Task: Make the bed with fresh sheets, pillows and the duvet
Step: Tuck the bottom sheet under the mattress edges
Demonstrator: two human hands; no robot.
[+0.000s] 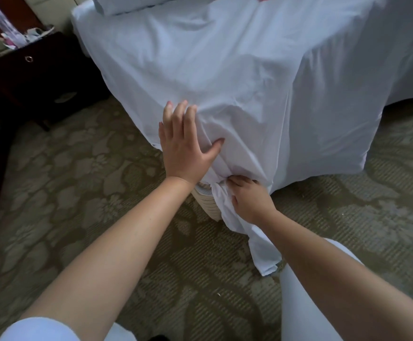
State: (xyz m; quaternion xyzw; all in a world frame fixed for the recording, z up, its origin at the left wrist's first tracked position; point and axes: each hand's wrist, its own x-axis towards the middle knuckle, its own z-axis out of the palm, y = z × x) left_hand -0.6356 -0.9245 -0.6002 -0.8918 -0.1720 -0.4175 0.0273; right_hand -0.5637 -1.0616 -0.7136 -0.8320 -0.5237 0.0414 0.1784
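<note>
Nearest, the right hand (249, 198) has its fingers curled into a bunch of loose sheet (225, 70) at the bed's (200, 203) corner, seemingly pushing the slack in under the mattress, while a tail of cloth hangs to the carpet (77, 193). Just above, the left hand (185, 143) lies spread and flat against the draped corner, probably to hold the fold smooth for the tuck. Beyond, the sheet covers the bed up to a pillow (131, 4), with a dark nightstand (33, 77) alongside.

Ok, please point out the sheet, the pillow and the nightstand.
sheet (225, 70), head view, on its flat top part.
pillow (126, 3), head view, on its front edge.
nightstand (35, 80), head view, on its dark front.
</note>
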